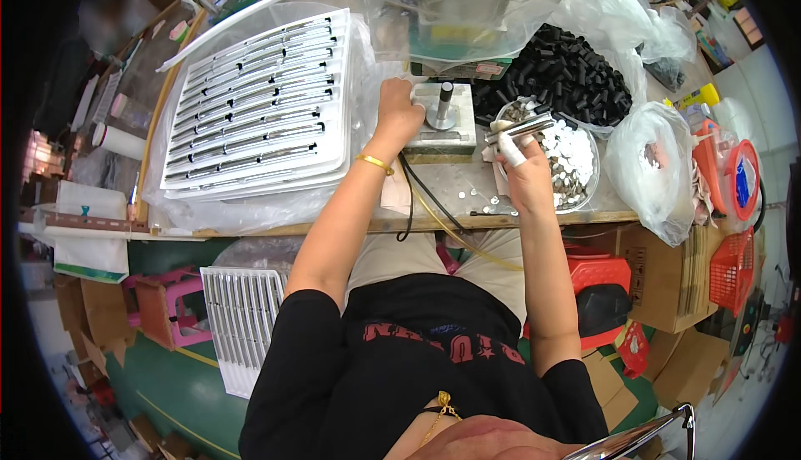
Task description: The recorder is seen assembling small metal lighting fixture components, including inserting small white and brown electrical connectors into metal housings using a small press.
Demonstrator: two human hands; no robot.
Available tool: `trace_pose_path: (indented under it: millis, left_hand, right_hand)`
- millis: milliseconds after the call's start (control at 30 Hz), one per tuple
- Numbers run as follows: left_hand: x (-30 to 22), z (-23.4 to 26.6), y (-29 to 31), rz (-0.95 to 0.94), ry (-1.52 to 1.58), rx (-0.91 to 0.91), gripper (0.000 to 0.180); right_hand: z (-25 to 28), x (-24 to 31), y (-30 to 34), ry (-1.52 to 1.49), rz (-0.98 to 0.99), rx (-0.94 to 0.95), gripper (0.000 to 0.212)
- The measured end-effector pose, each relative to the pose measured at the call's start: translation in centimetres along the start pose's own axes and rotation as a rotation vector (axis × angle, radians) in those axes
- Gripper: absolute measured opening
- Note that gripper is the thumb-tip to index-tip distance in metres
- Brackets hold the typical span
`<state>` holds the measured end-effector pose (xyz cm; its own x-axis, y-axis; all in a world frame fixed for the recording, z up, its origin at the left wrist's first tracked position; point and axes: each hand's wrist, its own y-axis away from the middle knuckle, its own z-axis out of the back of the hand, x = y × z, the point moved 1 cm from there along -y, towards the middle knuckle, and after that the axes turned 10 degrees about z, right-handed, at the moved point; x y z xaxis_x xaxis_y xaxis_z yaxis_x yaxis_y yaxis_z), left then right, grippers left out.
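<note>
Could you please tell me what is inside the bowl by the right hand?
The bowl holds white discs and small metallic pieces. The right hand and its silver tubes cover part of the left side; what lies there, or under the top layer, is hidden.

- Upper body: black T-shirt [400,377], short sleeves [302,339], plain on both arms.
- Markings: large red lettering [459,346] across the front, with small blue script above its middle.
- Neck: gold-coloured chain [432,433] carrying a gold-coloured pendant [444,397]; dark cord beside it, partly hidden.
- Left wrist: one smooth gold-coloured bracelet [375,165], rounded band.
- Right hand [529,178]: white wrap [511,150] around one finger; no glove.
- Legs: light beige trousers [501,272], lower part out of sight.
</note>
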<state>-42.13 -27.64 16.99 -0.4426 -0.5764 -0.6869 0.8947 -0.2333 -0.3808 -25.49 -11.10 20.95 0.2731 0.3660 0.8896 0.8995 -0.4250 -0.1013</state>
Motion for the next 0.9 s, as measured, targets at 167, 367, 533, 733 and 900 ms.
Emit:
trace_pose_path:
  millis: [167,367,533,733,900]
  left_hand:
    - [-4.9,2.8,2.1,0.146,0.545,0.258,0.039]
    - [-4.0,0.4,1.9,0.302,0.586,0.219,0.033]
    - [-2.8,-0.2,2.9,0.099,0.513,0.159,0.028]
    - [-3.9,0.1,3.0,0.084,0.397,0.089,0.029]
    - [-3.8,0.0,3.2,0.206,0.423,0.136,0.029]
  right_hand:
    - [-1.1,0.0,-1.5,0.152,-0.004,-0.078,0.030]
    - [-3.7,-0.1,-3.6,0.236,0.152,-0.069,0.029]
    - [-4.5,-0.5,-3.9,0.277,0.238,0.010,0.029]
    - [-5.0,0.4,-4.3,0.499,0.256,0.039,0.028]
    - [-4.6,-0.6,-3.9,0.371,0.228,-0.026,0.027]
